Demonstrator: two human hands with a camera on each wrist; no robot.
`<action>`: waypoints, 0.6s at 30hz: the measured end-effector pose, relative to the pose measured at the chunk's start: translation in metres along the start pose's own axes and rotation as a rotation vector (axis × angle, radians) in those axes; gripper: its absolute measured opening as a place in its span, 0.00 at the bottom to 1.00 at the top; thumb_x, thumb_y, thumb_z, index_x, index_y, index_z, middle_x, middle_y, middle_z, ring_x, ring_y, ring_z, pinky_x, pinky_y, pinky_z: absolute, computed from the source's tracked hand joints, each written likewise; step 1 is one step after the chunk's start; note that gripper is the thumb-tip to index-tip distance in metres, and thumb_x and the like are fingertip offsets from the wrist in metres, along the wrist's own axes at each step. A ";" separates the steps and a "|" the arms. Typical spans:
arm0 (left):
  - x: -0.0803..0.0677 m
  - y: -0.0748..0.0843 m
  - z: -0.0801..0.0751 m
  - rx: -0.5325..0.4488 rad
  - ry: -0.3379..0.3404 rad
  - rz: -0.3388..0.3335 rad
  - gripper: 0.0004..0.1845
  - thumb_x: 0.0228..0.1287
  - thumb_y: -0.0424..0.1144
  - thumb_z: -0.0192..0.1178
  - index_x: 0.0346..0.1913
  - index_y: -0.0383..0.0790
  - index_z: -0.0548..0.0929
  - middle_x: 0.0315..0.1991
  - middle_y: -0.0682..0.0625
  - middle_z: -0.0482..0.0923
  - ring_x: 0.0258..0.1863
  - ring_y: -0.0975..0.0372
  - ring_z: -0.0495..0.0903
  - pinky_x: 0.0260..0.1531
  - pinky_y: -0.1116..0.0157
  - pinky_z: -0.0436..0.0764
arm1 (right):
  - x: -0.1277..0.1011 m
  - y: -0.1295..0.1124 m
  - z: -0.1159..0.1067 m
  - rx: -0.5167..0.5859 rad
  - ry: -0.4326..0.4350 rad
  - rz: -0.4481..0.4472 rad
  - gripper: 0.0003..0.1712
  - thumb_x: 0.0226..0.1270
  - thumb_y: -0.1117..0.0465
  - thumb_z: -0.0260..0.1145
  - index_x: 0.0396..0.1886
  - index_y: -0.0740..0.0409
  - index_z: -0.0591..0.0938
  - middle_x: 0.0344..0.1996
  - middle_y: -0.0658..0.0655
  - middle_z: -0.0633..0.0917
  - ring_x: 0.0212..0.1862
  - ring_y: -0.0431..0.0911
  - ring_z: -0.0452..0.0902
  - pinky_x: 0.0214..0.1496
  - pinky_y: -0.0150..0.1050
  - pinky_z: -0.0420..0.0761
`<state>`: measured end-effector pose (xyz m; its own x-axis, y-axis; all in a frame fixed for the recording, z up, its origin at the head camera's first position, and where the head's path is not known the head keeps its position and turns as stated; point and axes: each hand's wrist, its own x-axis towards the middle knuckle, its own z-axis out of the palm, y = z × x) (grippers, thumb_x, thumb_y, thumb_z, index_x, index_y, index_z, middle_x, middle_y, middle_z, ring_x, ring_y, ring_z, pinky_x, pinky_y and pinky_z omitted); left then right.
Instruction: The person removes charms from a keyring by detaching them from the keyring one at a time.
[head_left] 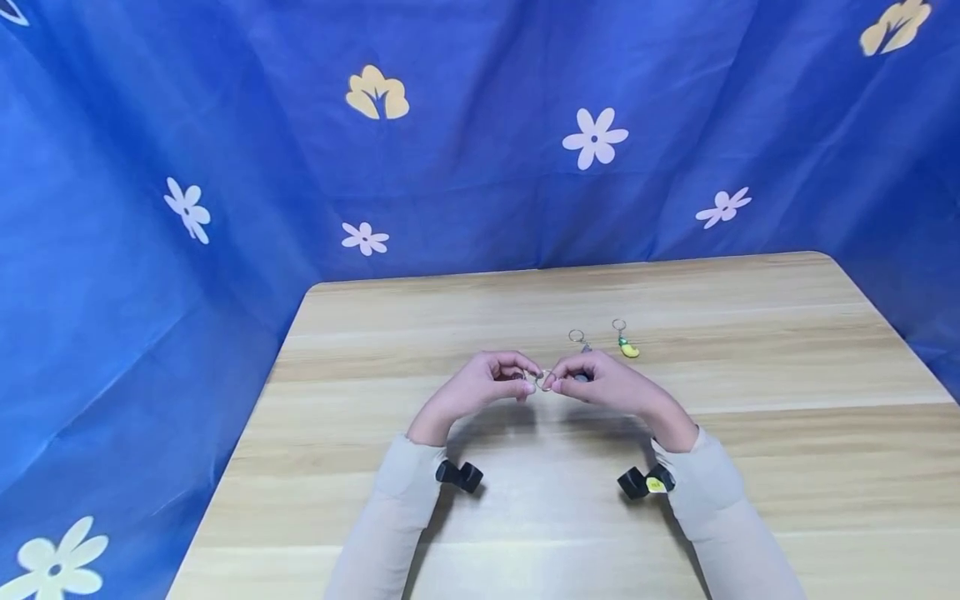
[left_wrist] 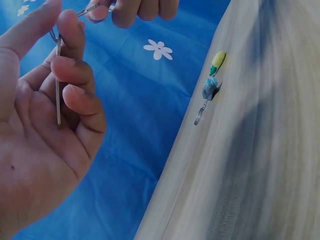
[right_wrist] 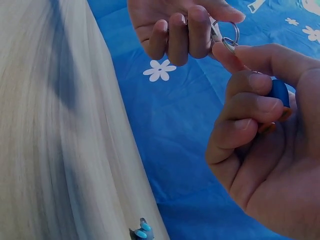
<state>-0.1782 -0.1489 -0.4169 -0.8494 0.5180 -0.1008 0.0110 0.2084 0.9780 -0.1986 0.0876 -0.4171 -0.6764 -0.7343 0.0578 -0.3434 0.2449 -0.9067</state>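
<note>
Metal links your two hands above the table (head_left: pixel 525 517): your left hand (head_left: pixel 480 385) pinches a key ring (right_wrist: pixel 229 34), your right hand (head_left: pixel 609 385) grips a blue charm (right_wrist: pixel 280 92), fingertips meeting for control. Two keychains, one yellow keychain (head_left: pixel 628 348), lie just beyond to the right.

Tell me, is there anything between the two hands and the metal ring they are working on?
Nothing visible is. The left hand and the right hand both pinch the small metal ring directly, above the table. The two keychains lie apart, behind the hands, and block nothing.
</note>
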 end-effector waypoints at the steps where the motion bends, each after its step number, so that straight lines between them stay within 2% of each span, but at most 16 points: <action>1: 0.000 0.001 0.000 0.005 -0.001 0.010 0.15 0.61 0.33 0.63 0.50 0.30 0.79 0.38 0.33 0.81 0.30 0.63 0.80 0.41 0.63 0.82 | 0.000 -0.001 0.000 -0.002 0.006 -0.002 0.10 0.68 0.65 0.59 0.40 0.66 0.84 0.39 0.67 0.84 0.35 0.37 0.73 0.37 0.30 0.74; 4: 0.002 0.004 0.000 0.019 0.006 0.034 0.14 0.60 0.32 0.64 0.47 0.29 0.79 0.31 0.44 0.82 0.27 0.64 0.78 0.39 0.62 0.82 | 0.000 -0.004 -0.001 -0.008 0.018 -0.013 0.10 0.67 0.65 0.59 0.40 0.66 0.84 0.41 0.68 0.84 0.36 0.38 0.74 0.38 0.31 0.75; 7: 0.001 0.005 -0.001 0.035 0.015 0.039 0.12 0.59 0.30 0.64 0.45 0.29 0.79 0.26 0.53 0.81 0.24 0.65 0.77 0.35 0.65 0.80 | 0.001 -0.005 0.000 -0.005 0.005 -0.018 0.10 0.68 0.65 0.59 0.41 0.66 0.84 0.40 0.67 0.84 0.35 0.37 0.73 0.36 0.30 0.74; 11: 0.000 0.005 0.000 0.032 0.018 0.027 0.11 0.58 0.30 0.65 0.43 0.30 0.78 0.25 0.56 0.81 0.23 0.64 0.77 0.33 0.69 0.78 | 0.001 -0.006 0.002 -0.004 -0.011 -0.024 0.09 0.68 0.65 0.59 0.40 0.62 0.85 0.39 0.65 0.84 0.33 0.37 0.71 0.35 0.30 0.73; 18: -0.001 0.004 0.002 0.053 0.048 0.017 0.10 0.58 0.33 0.66 0.40 0.34 0.79 0.22 0.55 0.79 0.24 0.57 0.77 0.32 0.64 0.75 | 0.000 -0.006 0.004 0.018 -0.020 -0.015 0.09 0.69 0.64 0.59 0.39 0.60 0.85 0.40 0.66 0.84 0.37 0.39 0.74 0.40 0.32 0.75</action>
<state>-0.1765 -0.1468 -0.4131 -0.8734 0.4812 -0.0742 0.0524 0.2444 0.9683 -0.1937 0.0840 -0.4132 -0.6581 -0.7503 0.0628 -0.3414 0.2230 -0.9131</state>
